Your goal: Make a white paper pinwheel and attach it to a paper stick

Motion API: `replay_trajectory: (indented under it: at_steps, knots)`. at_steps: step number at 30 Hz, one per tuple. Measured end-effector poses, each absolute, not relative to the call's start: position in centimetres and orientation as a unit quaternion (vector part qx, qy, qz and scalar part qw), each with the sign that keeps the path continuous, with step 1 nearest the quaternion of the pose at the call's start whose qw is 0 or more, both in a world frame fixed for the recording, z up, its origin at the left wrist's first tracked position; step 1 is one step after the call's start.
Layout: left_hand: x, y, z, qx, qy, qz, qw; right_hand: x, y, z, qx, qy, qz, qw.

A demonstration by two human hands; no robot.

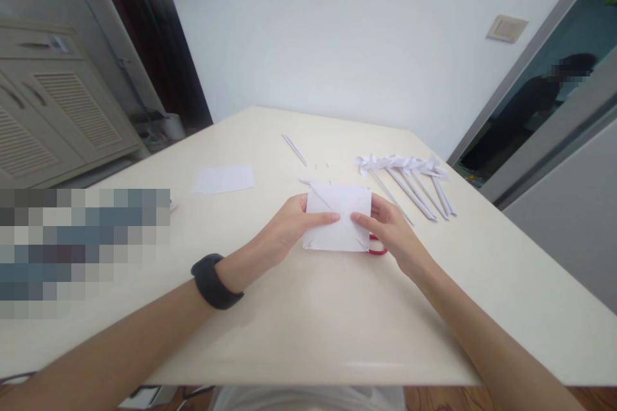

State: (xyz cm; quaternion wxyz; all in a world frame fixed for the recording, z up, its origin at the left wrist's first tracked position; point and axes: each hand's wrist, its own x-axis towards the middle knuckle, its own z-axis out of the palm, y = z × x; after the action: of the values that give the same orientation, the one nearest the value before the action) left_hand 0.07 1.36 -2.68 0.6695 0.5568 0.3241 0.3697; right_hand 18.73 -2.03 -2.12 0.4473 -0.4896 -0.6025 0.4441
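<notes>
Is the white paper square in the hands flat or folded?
Partly folded: white paper square shows diagonal creases and turned-in corners, held by left hand and right hand.

White paper (339,217), cream table (299,308)

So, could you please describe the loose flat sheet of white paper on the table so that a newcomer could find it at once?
Start at the cream-coloured table and find the left hand, which holds a creased white paper square. The flat white paper sheet lies beyond that hand, further left. Unlike the square, it is unfolded and untouched, and unlike the white paper pinwheels on sticks it lies alone.
</notes>
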Motion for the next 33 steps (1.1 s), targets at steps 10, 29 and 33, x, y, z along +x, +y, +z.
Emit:
replay_trajectory:
  at_steps: [10, 29, 33]
  knots:
    - [0.1, 1.3, -2.7, 0.587, 0.376, 0.360, 0.620, 19.6, -1.7, -2.1, -0.473, -0.587, 0.395, 0.525]
    - [0.0, 1.2, -2.7, 0.615, 0.390, 0.343, 0.594, 20.0, -1.3, -2.1, -0.491, -0.672, 0.200, 0.516]
    - [0.1, 1.2, -2.8, 0.614, 0.397, 0.340, 0.592, 20.0, -1.2, -2.4, -0.484, -0.731, 0.046, 0.479]
